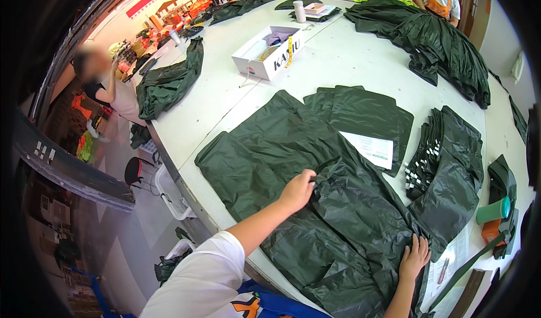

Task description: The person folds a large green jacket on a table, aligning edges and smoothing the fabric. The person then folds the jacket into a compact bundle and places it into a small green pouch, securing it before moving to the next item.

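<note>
Garment (315, 205), a dark green one of thin shiny cloth, lies spread on the white table (349, 59), in front of the person and near the table's front edge. The left arm comes from the lower left, bare below a white sleeve (197, 278), and stretches forward over the cloth. The left hand (297, 189) is at the middle of the garment, knuckles up, with fingers curled together and pinching a fold of the cloth; the fingertips are hidden under the fold. The right forearm rises from the lower edge. The right hand (414, 257) lies flat, palm down, on the right edge of the garment, with fingers a little spread and pressing the cloth.

Behind the garment lie flat cut pieces (360, 112) of the same green, with a white paper (372, 148) on them. To the right is a stack (451, 149) of folded green pieces with small white tags. A white box (269, 50) stands further back on the table, and a green heap (434, 42) lies at the far right. A green tape roll (493, 211) is at the right edge. Another person (107, 87) stands at the left of the table.
</note>
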The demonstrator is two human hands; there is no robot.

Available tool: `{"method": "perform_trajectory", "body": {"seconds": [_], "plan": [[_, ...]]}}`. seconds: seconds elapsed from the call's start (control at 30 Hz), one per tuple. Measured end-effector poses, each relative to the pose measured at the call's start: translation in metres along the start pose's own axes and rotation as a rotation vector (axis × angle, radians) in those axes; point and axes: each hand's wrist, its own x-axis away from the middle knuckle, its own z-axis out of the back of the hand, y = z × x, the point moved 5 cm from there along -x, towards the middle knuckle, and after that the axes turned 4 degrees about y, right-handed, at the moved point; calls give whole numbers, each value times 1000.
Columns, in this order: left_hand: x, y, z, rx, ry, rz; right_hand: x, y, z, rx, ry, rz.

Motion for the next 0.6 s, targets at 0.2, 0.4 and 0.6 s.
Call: {"method": "perform_trajectory", "body": {"seconds": [0.2, 0.4, 0.6], "plan": [[-27, -110, 26, 381, -251, 390, -4, 29, -9, -80, 69, 96], [-86, -5, 15, -138, -105, 97, -6, 25, -9, 53, 112, 67], [-134, 11, -36, 131, -301, 67, -4, 30, -8, 53, 136, 84]]}}
